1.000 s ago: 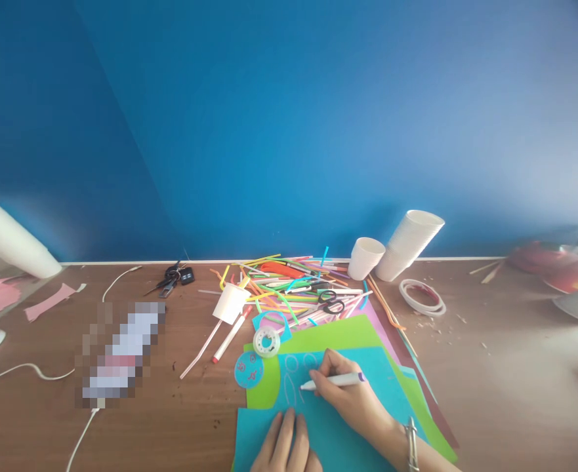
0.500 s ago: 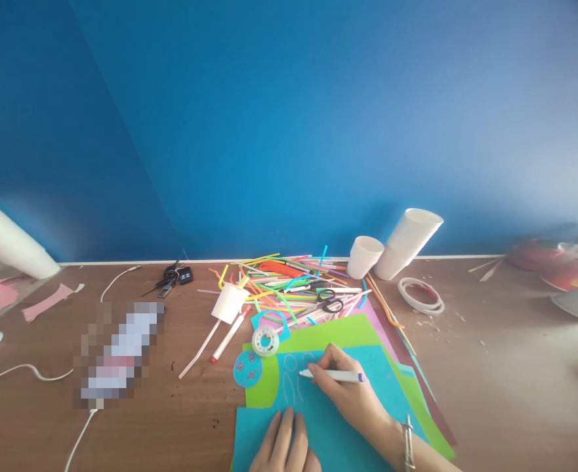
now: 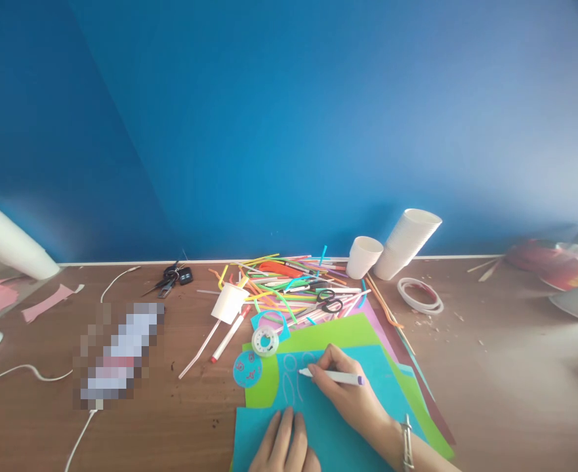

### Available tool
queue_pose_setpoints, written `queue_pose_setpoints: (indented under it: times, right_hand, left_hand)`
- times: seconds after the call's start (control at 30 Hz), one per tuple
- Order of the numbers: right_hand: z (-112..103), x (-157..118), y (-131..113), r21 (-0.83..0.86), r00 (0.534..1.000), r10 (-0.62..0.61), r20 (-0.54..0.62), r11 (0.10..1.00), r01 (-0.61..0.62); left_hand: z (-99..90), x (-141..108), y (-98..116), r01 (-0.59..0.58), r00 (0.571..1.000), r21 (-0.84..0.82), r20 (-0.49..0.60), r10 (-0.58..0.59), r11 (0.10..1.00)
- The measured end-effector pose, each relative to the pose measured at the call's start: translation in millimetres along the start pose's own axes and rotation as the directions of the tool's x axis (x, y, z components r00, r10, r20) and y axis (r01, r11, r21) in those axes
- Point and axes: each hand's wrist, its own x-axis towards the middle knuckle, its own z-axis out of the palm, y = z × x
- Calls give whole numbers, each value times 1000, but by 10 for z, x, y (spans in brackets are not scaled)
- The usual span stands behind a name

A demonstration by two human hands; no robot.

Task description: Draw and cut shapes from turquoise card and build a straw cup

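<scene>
Drawing on the blue sheet [image 3: 352, 446] looked partway along. Done so far: a round outline [image 3: 290, 362] with a long loop [image 3: 289, 388] just below it, both in pale line. A second round outline [image 3: 308, 357] sat to their right, partly behind the right hand [image 3: 351, 396]. Beside the long loop, a curved stroke [image 3: 300, 391] seemed to be one side of a matching loop, so that second loop looked unfinished; the hand hid part of the area, so couldn't tell for sure. No cut was visible along these lines. Blue disc [image 3: 247, 369] was a separate piece, already bearing red marks, overlapping the edge of the green sheet [image 3: 335, 333] under the blue one. Right hand: narrow pinch on a white marker [image 3: 340, 377], tip down at the top of the curved stroke; actual contact with the paper too small to confirm. Left hand [image 3: 285, 451]: flat, fingers nearly straight and slightly spread, gripping nothing, fingertips on the blue sheet just below the loop; lower palm out of frame. Blue sheet lay in front of the person, under both hands. Just beyond its upper left corner: clear tape roll [image 3: 256, 342], next to a blue offcut [image 3: 285, 333] with a round hole. Scissors [image 3: 329, 300] lay apart from both hands, among the straws [image 3: 273, 269].
</scene>
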Motion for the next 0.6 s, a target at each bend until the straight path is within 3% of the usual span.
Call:
queue_pose_setpoints:
  times: [0.2,0.33,0.43,0.6]
  right_hand:
    - [4,0,27,-4,1000,1,-18,1000,-1]
    - [8,-8,57,1,1000,-14,-26,1000,14]
    - [7,-6,66,-4,999,-14,-41,1000,14]
    - [-8,4,70,-11,999,15,-35,1000,-16]
  left_hand:
    - [-6,14,-18,13,1000,-9,-4,-13,1000]
    - [-39,46,-47,-70,996,7,57,70,998]
    - [-97,103,-79,-64,997,18,41,63,998]
    - [-187,187,-126,-166,967,-11,195,165,986]
